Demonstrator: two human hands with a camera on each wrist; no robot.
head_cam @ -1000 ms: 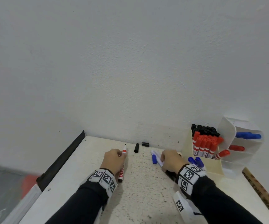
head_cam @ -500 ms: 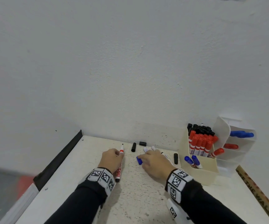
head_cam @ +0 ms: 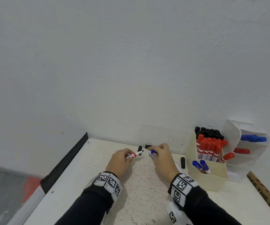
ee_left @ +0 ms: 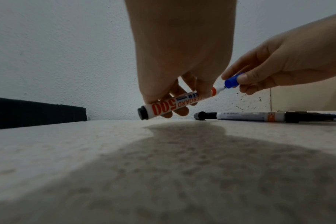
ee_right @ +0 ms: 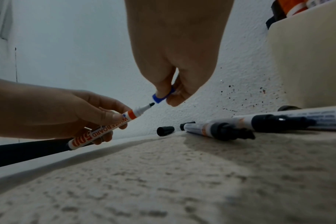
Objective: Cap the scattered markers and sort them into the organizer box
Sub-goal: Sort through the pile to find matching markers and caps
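Hands (head_cam: 120, 161) (head_cam: 162, 157) hold one marker (ee_right: 104, 128), one blue cap (ee_right: 162, 95).

The marker (ee_right: 105, 128) in my left hand (head_cam: 120, 161) is white with orange lettering, an orange band and a black tip. The cap (ee_right: 162, 95) in my right hand (head_cam: 162, 158) is blue. My wristbands (head_cam: 108, 182) are white with black square codes, my sleeves (head_cam: 88, 207) dark navy. The table (head_cam: 139, 192) is cream, speckled. The organizer (head_cam: 207, 177) at right is cream, with red, black and blue caps.

Bench (ee_right: 163, 189): rough speckled matt top; organizer box (head_cam: 212, 179): smooth cream plastic; marker (ee_right: 105, 128): glossy printed plastic barrel.
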